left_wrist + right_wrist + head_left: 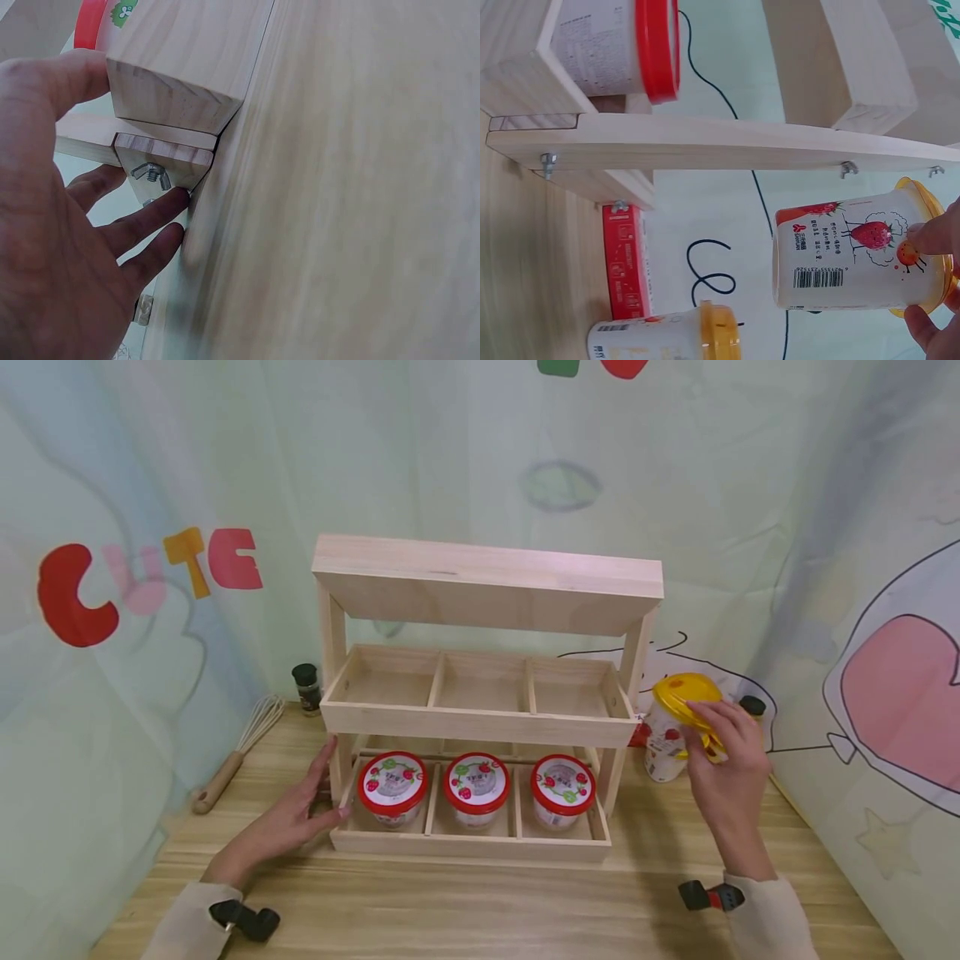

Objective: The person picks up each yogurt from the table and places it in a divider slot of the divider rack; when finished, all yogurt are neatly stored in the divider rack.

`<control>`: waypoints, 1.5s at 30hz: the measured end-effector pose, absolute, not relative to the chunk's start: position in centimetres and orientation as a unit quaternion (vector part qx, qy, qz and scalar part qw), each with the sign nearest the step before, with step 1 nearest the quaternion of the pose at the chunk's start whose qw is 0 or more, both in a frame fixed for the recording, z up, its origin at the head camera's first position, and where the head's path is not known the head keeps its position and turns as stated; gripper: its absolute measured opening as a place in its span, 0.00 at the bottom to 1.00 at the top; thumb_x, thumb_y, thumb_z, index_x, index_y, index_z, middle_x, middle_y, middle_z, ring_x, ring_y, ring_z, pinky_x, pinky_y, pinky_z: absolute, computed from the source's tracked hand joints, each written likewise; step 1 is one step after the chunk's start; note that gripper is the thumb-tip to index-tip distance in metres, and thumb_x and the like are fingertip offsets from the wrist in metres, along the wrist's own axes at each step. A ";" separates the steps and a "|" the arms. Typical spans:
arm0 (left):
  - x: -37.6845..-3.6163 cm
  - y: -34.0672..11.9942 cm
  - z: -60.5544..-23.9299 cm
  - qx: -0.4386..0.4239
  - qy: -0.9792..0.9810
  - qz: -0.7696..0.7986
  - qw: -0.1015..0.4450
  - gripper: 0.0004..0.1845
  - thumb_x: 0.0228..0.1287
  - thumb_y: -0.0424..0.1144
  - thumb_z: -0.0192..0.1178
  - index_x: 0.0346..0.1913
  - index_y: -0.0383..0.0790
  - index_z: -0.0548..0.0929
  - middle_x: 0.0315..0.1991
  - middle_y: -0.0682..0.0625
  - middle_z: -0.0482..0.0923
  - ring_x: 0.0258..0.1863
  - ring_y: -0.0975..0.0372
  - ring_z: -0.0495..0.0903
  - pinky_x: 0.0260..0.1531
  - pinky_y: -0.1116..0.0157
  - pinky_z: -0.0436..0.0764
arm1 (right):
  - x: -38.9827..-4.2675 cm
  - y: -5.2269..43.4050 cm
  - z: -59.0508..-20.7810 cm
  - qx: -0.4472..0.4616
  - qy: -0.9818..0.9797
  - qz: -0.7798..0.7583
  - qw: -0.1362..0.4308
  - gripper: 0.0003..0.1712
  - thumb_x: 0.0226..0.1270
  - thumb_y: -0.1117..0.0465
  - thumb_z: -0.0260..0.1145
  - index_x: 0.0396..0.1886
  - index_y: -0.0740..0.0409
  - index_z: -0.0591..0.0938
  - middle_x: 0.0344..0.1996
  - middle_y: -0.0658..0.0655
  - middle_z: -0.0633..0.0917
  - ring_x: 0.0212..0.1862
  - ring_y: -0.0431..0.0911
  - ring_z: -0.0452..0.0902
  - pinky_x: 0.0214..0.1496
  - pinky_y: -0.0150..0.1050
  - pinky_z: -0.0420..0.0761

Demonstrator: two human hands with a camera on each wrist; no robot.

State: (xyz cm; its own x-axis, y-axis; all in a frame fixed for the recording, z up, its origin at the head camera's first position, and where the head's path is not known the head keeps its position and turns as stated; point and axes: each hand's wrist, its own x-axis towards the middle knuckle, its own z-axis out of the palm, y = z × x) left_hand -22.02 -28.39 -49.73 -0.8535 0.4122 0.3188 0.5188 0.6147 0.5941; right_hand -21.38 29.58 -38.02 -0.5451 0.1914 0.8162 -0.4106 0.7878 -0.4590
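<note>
A three-tier wooden shelf (480, 722) stands on the table. My left hand (292, 818) touches its lower left corner. In the left wrist view the thumb lies against the tray's end (172, 97), and spread fingers (146, 221) reach the leg with a wing nut. My right hand (731, 768) grips a white yogurt cup (662, 747) by its yellow lid, right of the shelf. The right wrist view shows this cup (855, 251) raised above a second yellow-lidded cup (656, 337). Three red-lidded tubs (477, 789) sit in the bottom tray, one per compartment.
A wooden-handled whisk (240, 752) lies at the left, with a black-capped jar (307, 687) behind it. Another black cap (752, 705) shows behind my right hand. A red box (626, 259) stands behind the shelf. The middle tray (480, 720) has three compartments.
</note>
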 end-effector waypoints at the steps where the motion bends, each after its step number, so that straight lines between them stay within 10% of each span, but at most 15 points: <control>1: -22.0 -28.4 -49.7 -0.259 -0.895 -0.355 0.075 0.63 0.70 0.38 0.71 0.88 0.49 0.30 0.77 0.20 0.64 0.65 0.31 0.81 0.57 0.35 0.83 | -21.3 29.6 -37.9 0.068 -0.819 0.318 0.473 0.17 0.69 0.74 0.73 0.56 0.65 0.89 0.57 0.68 0.87 0.72 0.65 0.74 0.80 0.33 0.65; 20: -22.0 -28.3 -49.6 -0.256 -0.889 -0.373 0.064 0.63 0.70 0.38 0.70 0.88 0.51 0.30 0.78 0.18 0.59 0.66 0.26 0.77 0.57 0.26 0.79 | -19.8 29.3 -35.4 0.079 -0.798 0.322 0.504 0.20 0.67 0.77 0.73 0.57 0.63 0.90 0.58 0.68 0.87 0.73 0.64 0.75 0.73 0.18 0.66; 28: -22.1 -28.4 -49.7 -0.263 -0.891 -0.362 0.074 0.63 0.70 0.37 0.71 0.88 0.49 0.31 0.77 0.21 0.64 0.65 0.32 0.81 0.57 0.42 0.85 | -19.3 29.0 -34.0 0.074 -0.795 0.318 0.511 0.20 0.68 0.75 0.73 0.58 0.63 0.90 0.58 0.67 0.87 0.76 0.58 0.74 0.74 0.19 0.66; 45: -22.0 -28.5 -49.9 -0.254 -0.889 -0.376 0.061 0.63 0.70 0.38 0.71 0.88 0.51 0.30 0.79 0.19 0.58 0.66 0.26 0.78 0.57 0.27 0.80 | -18.9 28.2 -31.2 0.127 -0.767 0.326 0.538 0.21 0.65 0.77 0.75 0.57 0.64 0.90 0.58 0.67 0.89 0.75 0.50 0.76 0.74 0.23 0.72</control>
